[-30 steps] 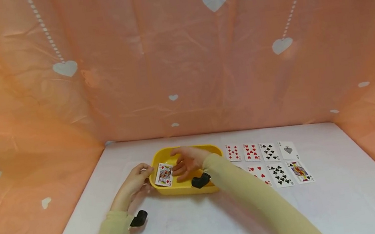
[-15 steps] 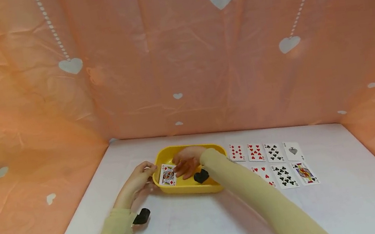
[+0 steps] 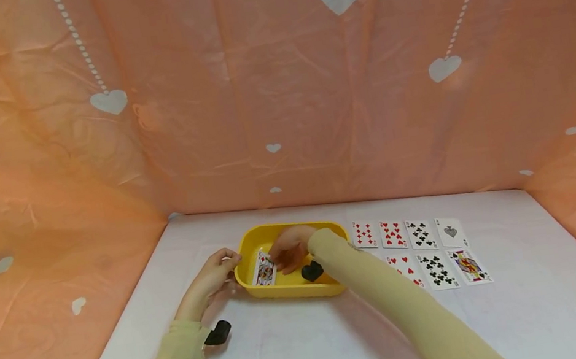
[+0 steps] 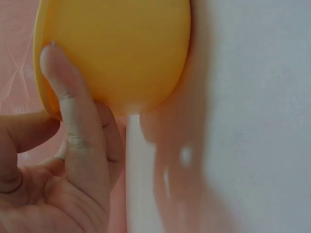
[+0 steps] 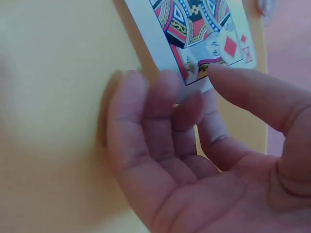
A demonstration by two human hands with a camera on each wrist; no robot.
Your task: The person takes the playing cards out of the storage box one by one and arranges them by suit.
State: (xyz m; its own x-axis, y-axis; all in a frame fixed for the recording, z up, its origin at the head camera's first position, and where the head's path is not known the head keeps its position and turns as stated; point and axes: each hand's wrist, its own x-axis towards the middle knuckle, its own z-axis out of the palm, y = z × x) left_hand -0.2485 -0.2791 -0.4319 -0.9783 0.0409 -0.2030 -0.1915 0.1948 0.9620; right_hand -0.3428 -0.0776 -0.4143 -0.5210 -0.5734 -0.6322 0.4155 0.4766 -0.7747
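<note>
A yellow plastic tub (image 3: 294,292) stands on the white table. At its left end my left hand (image 3: 213,277) pinches the rim; the left wrist view shows the fingers (image 4: 80,126) on both sides of the wall. Inside the tub is a king of diamonds playing card (image 3: 263,270), face up and tilted. My right hand (image 3: 291,247) reaches into the tub and pinches the card's edge. In the right wrist view the thumb lies over the face of the card (image 5: 194,29), with fingertips beneath its edge. Whether more cards lie under it I cannot tell.
Right of the tub, playing cards lie face up in two rows, among them an ace of spades (image 3: 450,232), a jack of spades (image 3: 469,266) and a club card (image 3: 438,270). My right forearm covers part of the front row. Orange heart-patterned cloth (image 3: 311,108) encloses the table.
The right hand has taken hold of the card's edge; the card has shifted right and tilted up from lying flatter. The left hand keeps its hold on the rim. The head view has turned slightly.
</note>
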